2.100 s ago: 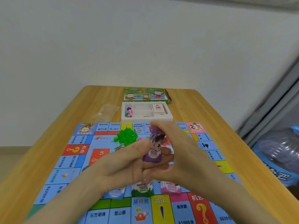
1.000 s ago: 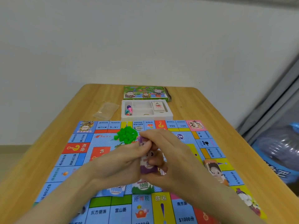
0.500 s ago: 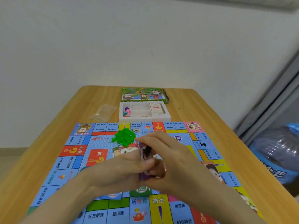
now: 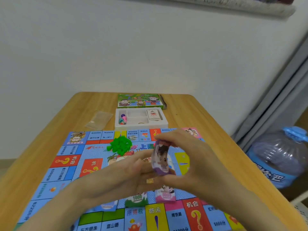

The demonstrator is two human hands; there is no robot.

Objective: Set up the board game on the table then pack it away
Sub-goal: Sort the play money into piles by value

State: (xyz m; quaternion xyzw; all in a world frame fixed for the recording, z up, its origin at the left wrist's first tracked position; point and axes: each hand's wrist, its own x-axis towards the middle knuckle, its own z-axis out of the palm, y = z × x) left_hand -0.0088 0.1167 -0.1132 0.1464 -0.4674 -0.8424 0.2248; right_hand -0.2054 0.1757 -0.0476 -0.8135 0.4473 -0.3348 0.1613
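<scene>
Left hand (image 4: 130, 174) and right hand (image 4: 191, 157) both clamp the purple note stack (image 4: 160, 161), holding it upright in the air above the middle of the board (image 4: 55, 174). Risk: loose thin notes fan out and slip, dropping onto the green 1000 stack (image 4: 136, 200) and pink stack (image 4: 165, 195) under the wrists and mixing denominations. A low wrist could also sweep those stacks, or the green houses (image 4: 120, 145) just beyond.

The left hand (image 4: 130, 177) and right hand (image 4: 200, 164) are showing bare, and the left forearm (image 4: 75, 202) and right forearm (image 4: 241, 202) are running bare to the near edge; finer detail is blurring.
</scene>
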